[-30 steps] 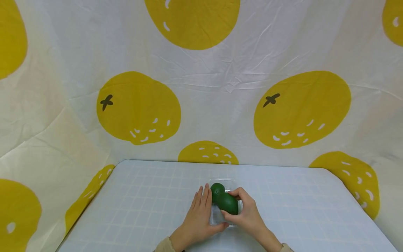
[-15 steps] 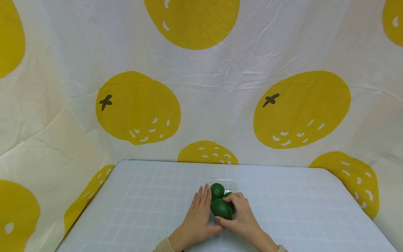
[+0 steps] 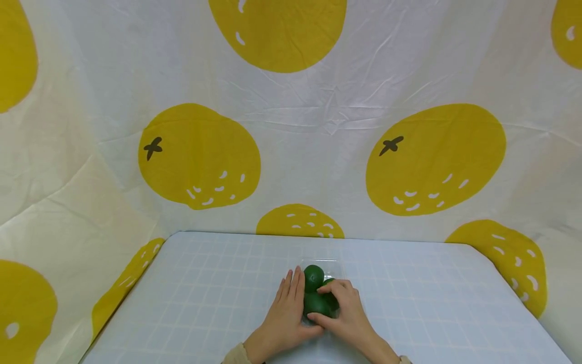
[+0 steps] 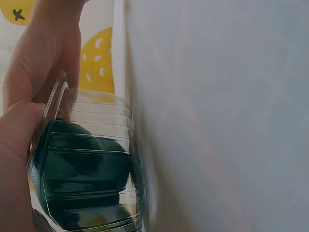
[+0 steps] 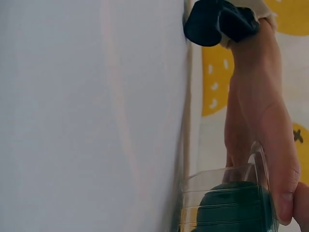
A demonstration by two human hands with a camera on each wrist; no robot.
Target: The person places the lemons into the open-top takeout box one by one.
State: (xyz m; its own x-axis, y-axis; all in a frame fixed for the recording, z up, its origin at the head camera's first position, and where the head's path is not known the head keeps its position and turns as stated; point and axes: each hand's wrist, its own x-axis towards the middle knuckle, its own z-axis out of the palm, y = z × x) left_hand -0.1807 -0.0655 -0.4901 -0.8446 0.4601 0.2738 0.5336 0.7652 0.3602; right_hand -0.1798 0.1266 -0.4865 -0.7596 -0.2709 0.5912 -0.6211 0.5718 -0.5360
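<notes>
A clear plastic container [image 3: 334, 264] stands on the table before me with several dark green avocados in it. At its far left lies one avocado [image 3: 313, 276], and another [image 3: 333, 302] is partly covered by my right hand at the right. My right hand [image 3: 344, 311] curls its thumb and fingers about the front avocado [image 3: 314, 304], low inside the container. Fingers straight, my left hand [image 3: 286, 313] rests along the container's left side, its thumb across the near edge. In the left wrist view, green fruit shows through the ribbed container wall [image 4: 96, 101].
The table [image 3: 218, 293] wears a pale blue checked cloth. Behind it and at the sides hangs a white curtain [image 3: 313, 167] printed with big yellow fruit. A dark band [image 5: 205, 24] sits at the left wrist in the right wrist view.
My right hand has moved left and nearer with the front avocado, lowering it into the near left of the container. Another avocado came into sight at the right. The left hand hardly moved.
</notes>
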